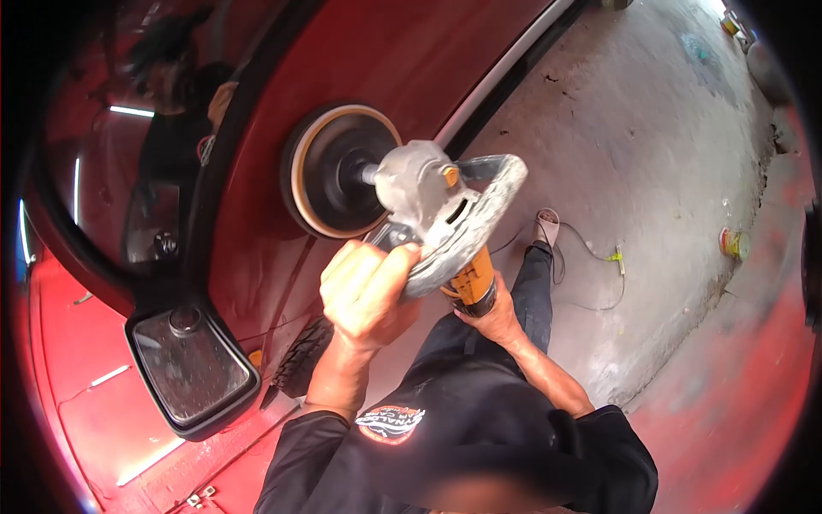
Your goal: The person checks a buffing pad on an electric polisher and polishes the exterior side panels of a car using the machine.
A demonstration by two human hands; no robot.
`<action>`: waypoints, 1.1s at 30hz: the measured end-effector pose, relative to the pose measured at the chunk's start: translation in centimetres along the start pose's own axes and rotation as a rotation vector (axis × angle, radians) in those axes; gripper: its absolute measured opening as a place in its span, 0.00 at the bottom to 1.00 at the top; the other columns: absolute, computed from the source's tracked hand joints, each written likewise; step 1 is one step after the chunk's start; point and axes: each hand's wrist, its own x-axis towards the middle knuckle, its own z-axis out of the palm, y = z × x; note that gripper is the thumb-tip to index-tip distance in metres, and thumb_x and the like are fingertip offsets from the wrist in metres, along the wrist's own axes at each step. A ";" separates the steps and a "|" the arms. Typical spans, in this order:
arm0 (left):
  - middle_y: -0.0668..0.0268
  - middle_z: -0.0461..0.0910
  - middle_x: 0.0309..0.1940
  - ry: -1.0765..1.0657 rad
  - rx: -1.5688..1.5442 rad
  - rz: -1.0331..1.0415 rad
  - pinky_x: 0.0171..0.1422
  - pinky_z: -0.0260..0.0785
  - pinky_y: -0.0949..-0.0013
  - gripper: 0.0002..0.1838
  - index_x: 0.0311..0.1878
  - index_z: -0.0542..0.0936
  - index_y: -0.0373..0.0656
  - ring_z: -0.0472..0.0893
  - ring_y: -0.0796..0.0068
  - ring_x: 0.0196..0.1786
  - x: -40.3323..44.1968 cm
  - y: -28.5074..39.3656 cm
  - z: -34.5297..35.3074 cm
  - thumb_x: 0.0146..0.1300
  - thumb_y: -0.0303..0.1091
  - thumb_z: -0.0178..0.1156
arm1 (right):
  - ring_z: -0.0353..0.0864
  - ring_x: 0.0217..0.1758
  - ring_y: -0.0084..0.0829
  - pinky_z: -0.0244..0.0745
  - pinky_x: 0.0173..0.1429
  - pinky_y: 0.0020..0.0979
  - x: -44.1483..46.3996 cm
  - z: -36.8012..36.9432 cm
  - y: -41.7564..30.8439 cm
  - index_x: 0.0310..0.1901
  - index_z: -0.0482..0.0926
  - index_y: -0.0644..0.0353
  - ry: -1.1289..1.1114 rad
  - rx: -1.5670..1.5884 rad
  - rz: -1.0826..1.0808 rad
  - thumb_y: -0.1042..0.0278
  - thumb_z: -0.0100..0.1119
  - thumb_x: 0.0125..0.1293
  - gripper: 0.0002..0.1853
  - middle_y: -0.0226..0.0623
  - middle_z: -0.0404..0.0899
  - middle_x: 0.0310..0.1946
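Note:
A rotary polisher [419, 190] with a grey head, yellow body and scuffed D-shaped handle is held up beside the red car door [342, 51]. Its round black pad [332, 171] with a pale rim faces the door and seems to lie against it. My left hand [368, 289] is closed around the near side of the D-handle. Further back, my right hand [492, 313] wraps the rear of the yellow body, its fingers partly hidden by the tool.
At lower left, the car's side mirror [195, 368] juts out below the dark window [163, 128]. A tyre [301, 355] shows near my left forearm. A cable with a yellow-green connector [618, 257] lies on the concrete floor [634, 154] near my foot. A small yellow tub [734, 243] stands right.

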 end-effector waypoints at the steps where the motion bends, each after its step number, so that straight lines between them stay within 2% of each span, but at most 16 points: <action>1: 0.62 0.75 0.20 -0.022 0.005 0.004 0.29 0.68 0.67 0.16 0.40 0.84 0.35 0.76 0.65 0.21 1.5 -0.1 1.1 0.44 0.17 0.72 | 0.86 0.62 0.40 0.79 0.66 0.39 1.0 -1.0 0.4 0.69 0.64 0.63 0.020 0.004 -0.039 0.68 0.87 0.47 0.50 0.48 0.84 0.57; 3: 0.63 0.76 0.21 -0.024 -0.007 0.033 0.29 0.69 0.66 0.17 0.40 0.84 0.35 0.76 0.65 0.21 4.6 -0.6 4.1 0.43 0.17 0.72 | 0.86 0.61 0.40 0.78 0.66 0.39 3.5 -3.3 -0.1 0.68 0.65 0.64 0.055 0.043 -0.063 0.71 0.84 0.46 0.48 0.49 0.85 0.56; 6: 0.62 0.78 0.22 -0.060 0.002 0.070 0.30 0.69 0.66 0.18 0.41 0.84 0.36 0.78 0.65 0.22 10.0 -0.9 8.5 0.41 0.18 0.73 | 0.83 0.61 0.36 0.75 0.68 0.37 7.5 -7.8 -1.1 0.67 0.68 0.64 0.088 0.076 -0.101 0.71 0.87 0.44 0.48 0.42 0.83 0.56; 9: 0.62 0.80 0.24 -0.087 0.003 0.085 0.30 0.69 0.66 0.19 0.40 0.84 0.39 0.78 0.63 0.23 15.3 -1.4 12.9 0.40 0.19 0.73 | 0.83 0.60 0.35 0.74 0.68 0.36 11.1 -12.1 -2.3 0.65 0.69 0.65 0.121 0.128 -0.068 0.73 0.87 0.43 0.47 0.41 0.84 0.55; 14: 0.64 0.73 0.22 -0.092 -0.034 0.145 0.28 0.66 0.65 0.20 0.40 0.83 0.41 0.75 0.63 0.22 23.1 -2.1 19.2 0.38 0.18 0.72 | 0.84 0.57 0.34 0.76 0.64 0.36 16.2 -17.5 -4.7 0.63 0.71 0.65 0.181 0.129 -0.012 0.76 0.84 0.43 0.43 0.40 0.85 0.53; 16: 0.67 0.70 0.23 -0.079 -0.018 0.141 0.31 0.67 0.62 0.24 0.41 0.80 0.46 0.75 0.64 0.24 25.4 -2.3 21.2 0.34 0.24 0.74 | 0.84 0.55 0.33 0.77 0.63 0.36 18.1 -19.2 -5.5 0.62 0.72 0.64 0.200 0.141 -0.018 0.76 0.84 0.43 0.42 0.40 0.85 0.53; 18: 0.67 0.71 0.23 -0.054 -0.015 0.172 0.31 0.67 0.62 0.24 0.40 0.80 0.46 0.76 0.64 0.24 27.7 -2.4 22.5 0.35 0.23 0.73 | 0.84 0.55 0.34 0.77 0.62 0.36 19.5 -20.5 -6.3 0.62 0.72 0.64 0.203 0.156 -0.019 0.76 0.84 0.43 0.42 0.41 0.85 0.52; 22: 0.63 0.78 0.25 -0.008 -0.020 0.194 0.32 0.73 0.65 0.21 0.40 0.83 0.44 0.79 0.61 0.25 30.7 -2.3 22.9 0.38 0.19 0.72 | 0.84 0.58 0.35 0.75 0.65 0.35 21.3 -22.1 -7.3 0.65 0.69 0.66 0.193 0.114 -0.027 0.73 0.84 0.46 0.44 0.44 0.85 0.53; 27: 0.63 0.79 0.25 -0.051 0.021 0.187 0.31 0.71 0.66 0.19 0.41 0.84 0.39 0.79 0.63 0.24 29.8 -1.7 20.5 0.41 0.20 0.72 | 0.83 0.60 0.40 0.76 0.64 0.41 21.0 -22.4 -8.7 0.64 0.71 0.65 0.192 0.086 -0.040 0.69 0.86 0.45 0.44 0.45 0.82 0.55; 28: 0.62 0.78 0.23 -0.054 0.028 0.169 0.29 0.70 0.66 0.18 0.41 0.84 0.38 0.78 0.63 0.23 28.8 -1.3 19.7 0.42 0.21 0.73 | 0.81 0.64 0.41 0.76 0.66 0.40 20.4 -22.4 -8.3 0.67 0.69 0.65 0.157 0.045 0.014 0.68 0.86 0.46 0.46 0.47 0.81 0.59; 30: 0.61 0.77 0.21 -0.082 0.042 0.119 0.28 0.69 0.65 0.17 0.41 0.84 0.35 0.77 0.63 0.21 26.9 -0.4 17.6 0.45 0.19 0.73 | 0.84 0.62 0.38 0.76 0.66 0.37 19.4 -22.3 -7.9 0.67 0.69 0.65 0.119 0.017 -0.135 0.74 0.83 0.47 0.44 0.47 0.83 0.55; 33: 0.60 0.76 0.20 -0.053 0.030 0.018 0.27 0.70 0.66 0.17 0.42 0.82 0.32 0.77 0.65 0.21 24.3 1.3 15.3 0.48 0.16 0.75 | 0.85 0.61 0.38 0.77 0.66 0.36 18.6 -22.6 -7.7 0.69 0.68 0.65 -0.016 0.118 -0.098 0.75 0.83 0.47 0.46 0.47 0.85 0.56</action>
